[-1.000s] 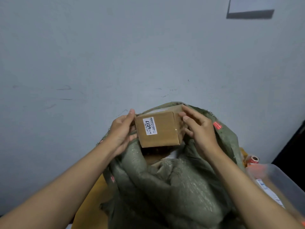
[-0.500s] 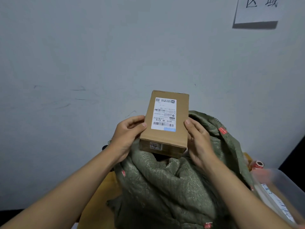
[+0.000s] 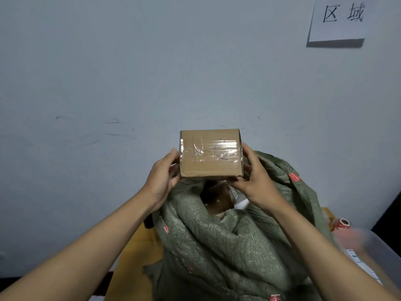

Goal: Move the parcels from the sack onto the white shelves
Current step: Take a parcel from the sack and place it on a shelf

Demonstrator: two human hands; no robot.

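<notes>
Pale blue-grey wall (image 3: 108,72) fills most of the view, with a white paper sign (image 3: 339,19) bearing two handwritten characters fixed at the upper right. Against that wall a brown cardboard parcel (image 3: 210,153) is held up above the mouth of the sack (image 3: 217,242), its taped face with pen marks turned toward the camera. It is gripped from both sides: the left hand (image 3: 161,173) is curled round the left edge, and the right hand (image 3: 252,174) is wrapped round the right edge, with its thumb under the lower right corner. The parcel is clear of the green woven sack, so the lifting-out step is judged complete for this one. Inside the open mouth at least one more brown parcel (image 3: 218,196) can be made out, partly hidden by the folded cloth; how many lie beneath cannot be told. No white shelves are seen, so nothing can be said of what has been placed there, and the carrying and setting down of the held parcel are judged to be left. To the right, a clear plastic bin (image 3: 377,246) and a roll of red tape (image 3: 342,223) are seen near the sack, and something yellow (image 3: 134,253) lies beside its left flank.
</notes>
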